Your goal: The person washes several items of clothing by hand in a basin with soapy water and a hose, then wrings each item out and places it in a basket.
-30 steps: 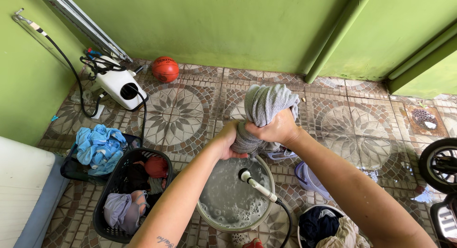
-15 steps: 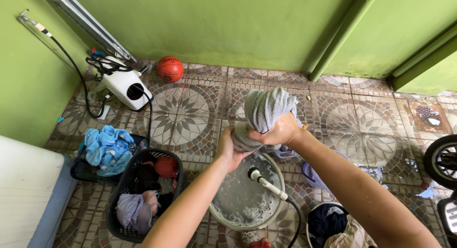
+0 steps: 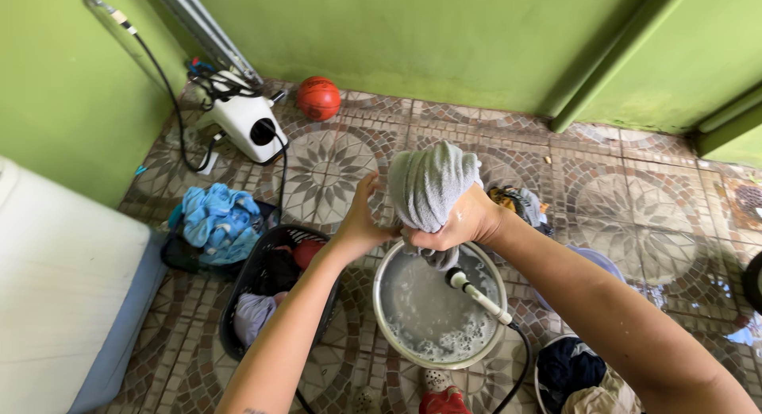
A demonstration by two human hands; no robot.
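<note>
Both hands, left hand (image 3: 361, 223) and right hand (image 3: 460, 223), clamp the wet grey towel (image 3: 429, 184) above the basin (image 3: 389, 335), so wrung water drains in.

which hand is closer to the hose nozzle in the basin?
Right. The right hand grips the grey wet cloth just above the white hose nozzle in the round soapy basin; the left hand holds the cloth farther left.

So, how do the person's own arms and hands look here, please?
Both forearms are bare, with no sleeves in view. The left hand and right hand wear no gloves, and no rings or watch can be seen. A small dark tattoo marks the left forearm at the bottom edge.
</note>
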